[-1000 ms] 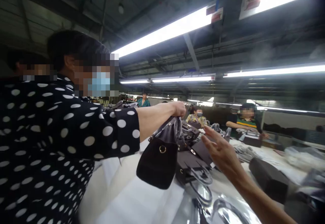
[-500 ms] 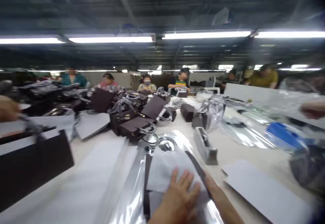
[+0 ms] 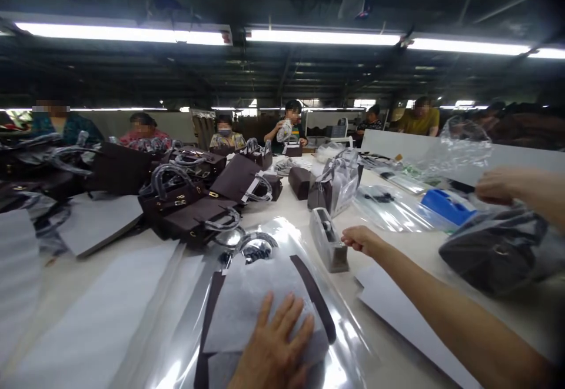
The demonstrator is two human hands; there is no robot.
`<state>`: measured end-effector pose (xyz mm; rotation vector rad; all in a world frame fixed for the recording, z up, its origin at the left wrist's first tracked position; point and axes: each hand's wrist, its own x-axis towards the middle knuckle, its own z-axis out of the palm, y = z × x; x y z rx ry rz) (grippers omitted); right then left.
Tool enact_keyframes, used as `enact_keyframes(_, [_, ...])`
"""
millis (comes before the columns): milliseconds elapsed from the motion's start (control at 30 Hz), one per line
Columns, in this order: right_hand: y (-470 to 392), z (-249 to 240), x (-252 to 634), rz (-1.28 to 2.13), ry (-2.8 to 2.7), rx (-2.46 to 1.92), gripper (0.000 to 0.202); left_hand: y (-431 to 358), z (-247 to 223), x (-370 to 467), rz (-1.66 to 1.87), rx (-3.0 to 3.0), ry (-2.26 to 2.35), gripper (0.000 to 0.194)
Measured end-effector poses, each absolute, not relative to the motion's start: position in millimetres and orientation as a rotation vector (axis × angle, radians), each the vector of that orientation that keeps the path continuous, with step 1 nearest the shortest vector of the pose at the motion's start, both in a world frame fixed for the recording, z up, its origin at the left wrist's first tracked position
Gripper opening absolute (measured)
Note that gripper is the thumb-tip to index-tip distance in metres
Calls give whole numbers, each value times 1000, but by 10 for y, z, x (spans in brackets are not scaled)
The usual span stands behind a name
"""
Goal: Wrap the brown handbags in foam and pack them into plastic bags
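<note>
My left hand [image 3: 280,342] lies flat, fingers spread, on white tissue paper [image 3: 247,295] that covers a dark brown bag [image 3: 314,295]. The bag rests on a shiny clear plastic sheet [image 3: 282,233], its wrapped handle pointing away from me. To the right, my right hand [image 3: 359,239] is closed at the near end of a grey tape dispenser [image 3: 329,245], its fingertips pinched together beside it. Whatever those fingertips hold is too small to make out.
Dark bags with wrapped handles [image 3: 176,200] are piled at the left. White sheets [image 3: 106,301] lie nearer. A blue dispenser [image 3: 448,206] and a plastic-covered bag [image 3: 489,253] stand right, beside another person's hand [image 3: 498,186]. Several people sit beyond.
My right hand has left the bag's right edge and moved forward to the tape dispenser. The view has turned to the right. My left hand stays on the tissue paper.
</note>
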<state>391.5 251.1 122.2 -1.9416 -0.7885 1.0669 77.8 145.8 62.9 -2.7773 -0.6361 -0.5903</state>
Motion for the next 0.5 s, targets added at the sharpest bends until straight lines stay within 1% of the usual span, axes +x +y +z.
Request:
enact_keyframes(100, [2765,1229,3893,1221,-685,-2066,24,1471,613,772,-581,-2796,-632,57])
enact_keyframes(233, [2858,1309,3918,1325,-656,-2064,21,1416,682,774,-546,-2849,-691,53])
enact_keyframes(367, [2616,1380,3961,1308,-687,-1933,14,1363,755,788,-570,-2881,-756,51])
enact_keyframes(500, [2210,1234,3937,1298,-657,-1829,12,1355,799,802,-571,-2912,-792,53])
